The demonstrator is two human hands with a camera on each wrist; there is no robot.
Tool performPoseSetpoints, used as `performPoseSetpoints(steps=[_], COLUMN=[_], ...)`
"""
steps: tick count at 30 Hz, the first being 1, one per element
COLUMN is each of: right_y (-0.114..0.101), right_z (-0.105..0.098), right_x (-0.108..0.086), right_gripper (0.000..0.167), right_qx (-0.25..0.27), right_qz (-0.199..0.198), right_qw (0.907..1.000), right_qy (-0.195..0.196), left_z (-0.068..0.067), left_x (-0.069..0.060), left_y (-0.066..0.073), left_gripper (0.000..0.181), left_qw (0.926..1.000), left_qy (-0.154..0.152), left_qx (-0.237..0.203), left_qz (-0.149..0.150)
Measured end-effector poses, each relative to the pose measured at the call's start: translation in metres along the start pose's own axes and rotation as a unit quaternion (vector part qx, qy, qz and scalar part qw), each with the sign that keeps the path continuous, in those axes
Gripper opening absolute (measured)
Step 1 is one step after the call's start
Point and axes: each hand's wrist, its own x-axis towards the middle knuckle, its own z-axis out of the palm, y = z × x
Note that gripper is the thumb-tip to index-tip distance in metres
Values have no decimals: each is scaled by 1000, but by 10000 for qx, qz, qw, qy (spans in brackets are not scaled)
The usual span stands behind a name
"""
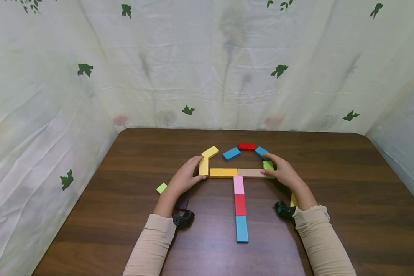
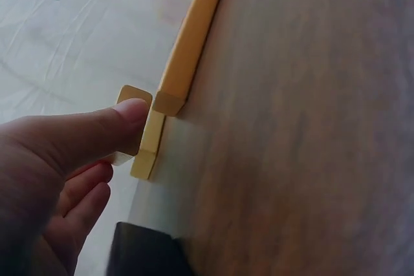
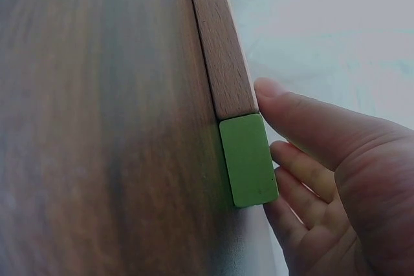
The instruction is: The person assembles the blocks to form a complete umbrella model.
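In the head view my left hand (image 1: 187, 174) pinches a pale yellow block (image 1: 203, 167) lengthwise, thumb on its near end, index finger at its far end. The left wrist view shows that thumb over the block's end (image 2: 135, 119). My right hand (image 1: 284, 173) spans a green block (image 1: 268, 165); its thumb reaches over to a bare wood block (image 1: 252, 173) and its index fingertip is at a blue block (image 1: 261, 152). Seen from the right wrist, the other fingers curve loosely beside the green block (image 3: 248, 161). An orange-yellow block (image 1: 223, 173) continues the wood block's row.
Below that row run pink (image 1: 239, 185), red (image 1: 240, 205) and light blue (image 1: 242, 229) blocks. A pale yellow (image 1: 210, 152), a blue (image 1: 231, 154) and a red block (image 1: 247, 146) form an arc behind. A lime block (image 1: 161, 188) lies left; a yellow one (image 1: 293, 200) is partly hidden right.
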Motion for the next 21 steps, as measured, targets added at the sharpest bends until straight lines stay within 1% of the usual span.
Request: performPoseSetpoints(steps=[6, 12, 21], right_y=[1, 2, 2], right_z=[0, 0, 0], right_x=[0, 0, 0], right_gripper=[67, 67, 66], right_qx=[-22, -31, 49], right_qz=[-12, -44, -116], right_qw=[10000, 10000, 9999], right_qy=[26, 51, 47], left_z=[7, 12, 16], left_x=[2, 2, 2], left_y=[-1, -2, -4], left_gripper=[64, 64, 63], left_qw=[9999, 9999, 9996], left_qy=[-152, -152, -172], left_qx=[55, -22, -79], left_qz=[-50, -78, -223])
